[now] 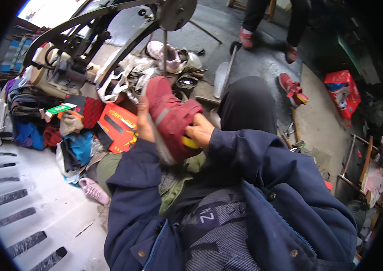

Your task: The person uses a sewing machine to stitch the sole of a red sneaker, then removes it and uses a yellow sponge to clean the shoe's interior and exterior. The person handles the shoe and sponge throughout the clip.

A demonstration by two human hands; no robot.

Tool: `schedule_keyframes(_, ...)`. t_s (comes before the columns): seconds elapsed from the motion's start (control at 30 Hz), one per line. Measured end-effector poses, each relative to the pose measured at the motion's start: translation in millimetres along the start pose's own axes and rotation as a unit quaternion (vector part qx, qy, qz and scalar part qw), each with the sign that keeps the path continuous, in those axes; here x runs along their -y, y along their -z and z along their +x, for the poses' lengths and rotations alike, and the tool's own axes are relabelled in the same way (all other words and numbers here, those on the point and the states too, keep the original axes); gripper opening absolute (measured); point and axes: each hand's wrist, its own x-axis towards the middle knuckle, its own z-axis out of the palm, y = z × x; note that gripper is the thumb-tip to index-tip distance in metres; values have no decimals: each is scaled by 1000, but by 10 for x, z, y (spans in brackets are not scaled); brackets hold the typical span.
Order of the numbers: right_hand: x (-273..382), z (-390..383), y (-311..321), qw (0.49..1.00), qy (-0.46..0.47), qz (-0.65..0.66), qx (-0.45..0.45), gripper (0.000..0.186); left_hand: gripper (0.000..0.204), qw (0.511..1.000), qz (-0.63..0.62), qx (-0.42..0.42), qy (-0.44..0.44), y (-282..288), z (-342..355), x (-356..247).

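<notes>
A dark red shoe (166, 113) with a pale sole and a yellow patch inside is held up over my lap, its toe pointing away from me. My left hand (144, 121) grips it along the sole on the left side. At the opening, my right hand (200, 131) has its fingers closed on the shoe's upper edge; the fingertips are partly hidden. A matching red shoe (293, 90) with yellow inside lies on the floor to the right, apart from my hands.
A dark metal hand-cranked machine (81, 45) stands at the far left. Piled shoes (164, 56) and bags lie beneath it, near a red box (118, 126). A pink shoe (94, 190) rests at left. Another person's legs (254, 18) are ahead; a red bag (342, 95) sits right.
</notes>
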Motion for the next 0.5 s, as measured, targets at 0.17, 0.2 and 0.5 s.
schedule_keyframes(0.17,502,-459,258,976,58,35,205,73,76,999,-34,-10,36,161,1,-118)
schedule_keyframes(0.2,532,-489,253,980,38,-16,195,72,76,1000,-17,-10,19,162,11,-98)
schedule_keyframes(0.5,503,-516,316,988,-42,-78,128,38,75,998,-46,2,48,-18,4,8)
